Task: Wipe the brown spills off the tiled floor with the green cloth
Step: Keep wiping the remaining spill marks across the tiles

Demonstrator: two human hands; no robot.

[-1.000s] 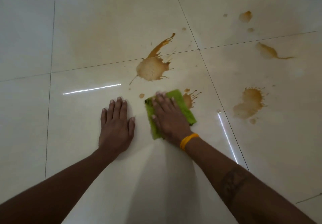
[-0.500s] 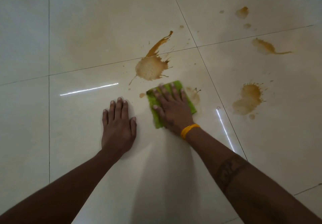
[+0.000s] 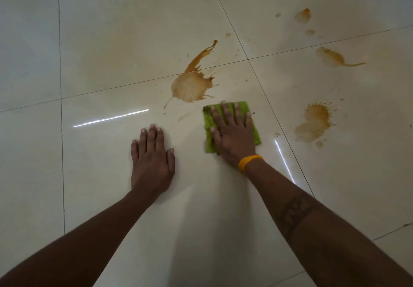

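Across the tiled floor (image 3: 111,41) several brown spills remain; the biggest splash (image 3: 190,88) lies at eleven o'clock from the green cloth (image 3: 209,126). Wiping is under way, and next it likely calls for a push toward that splash. The right hand (image 3: 232,134) presses the cloth with flat, spread fingers; its long axis seems to run twelve-to-six. The left hand (image 3: 152,164) rests flat at nine o'clock, holding nothing.

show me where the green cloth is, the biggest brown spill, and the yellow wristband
green cloth (image 3: 209,128): head view, bare left edge.
biggest brown spill (image 3: 190,88): head view, pool's middle.
yellow wristband (image 3: 248,162): head view, band's middle, right wrist.
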